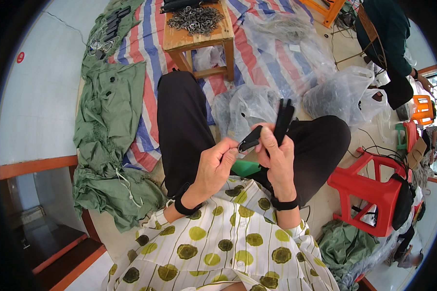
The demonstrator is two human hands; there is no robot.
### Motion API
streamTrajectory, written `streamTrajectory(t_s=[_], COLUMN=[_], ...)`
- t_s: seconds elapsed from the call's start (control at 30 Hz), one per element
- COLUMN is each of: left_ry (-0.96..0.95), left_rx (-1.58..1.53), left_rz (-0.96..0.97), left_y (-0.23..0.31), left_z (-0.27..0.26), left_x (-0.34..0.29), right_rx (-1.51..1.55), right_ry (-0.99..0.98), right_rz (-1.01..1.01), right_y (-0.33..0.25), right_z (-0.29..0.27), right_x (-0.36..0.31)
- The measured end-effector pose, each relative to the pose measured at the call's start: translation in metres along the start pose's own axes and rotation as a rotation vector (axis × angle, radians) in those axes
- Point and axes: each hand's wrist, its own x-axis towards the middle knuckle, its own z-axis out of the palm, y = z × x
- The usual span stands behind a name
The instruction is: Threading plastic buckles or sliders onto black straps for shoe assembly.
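Observation:
My right hand (277, 157) is closed around black strap-like pieces (283, 119) that stick up past its fingers. Another short black piece (250, 140) points from that hand toward my left hand (214, 164). The fingertips of my left hand pinch a small metal ring (239, 148) at the end of this short piece. Both hands are close together above my lap, and each wrist wears a black band. In front of my knees, a wooden stool (199, 42) bears a pile of metal rings or hooks (195, 20) and dark bundled pieces (184, 4).
Clear plastic bags (337, 94) lie on a striped sheet (148, 46) ahead. Green cloth (109, 109) runs along the left. A red plastic stool (369, 189) lies to the right, near a person in dark clothes (391, 36). A green object (246, 168) sits between my legs.

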Motion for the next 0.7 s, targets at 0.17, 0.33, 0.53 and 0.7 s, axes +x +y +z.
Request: streamTrajectory(t_s=[0.17, 0.33, 0.53, 0.7], left_ry=[0.055, 0.114, 0.022, 0.147], left_rx=[0.017, -0.256, -0.18, 0.036], left_rz=[0.045, -0.015, 0.059, 0.075], left_y=[0.004, 0.001, 0.001, -0.005], left_z=[0.005, 0.008, 0.005, 0.004], left_x=[0.0, -0.002, 0.0, 0.001], right_rx=[-0.046, 0.048, -0.104, -0.126], right_ry=[-0.014, -0.03, -0.031, 0.126], right_rz=[-0.068, -0.032, -0.079, -0.197], right_y=[0.01, 0.01, 0.013, 0.002], right_z=[0.007, 0.009, 0.008, 0.003], right_x=[-0.005, -0.006, -0.002, -0.008])
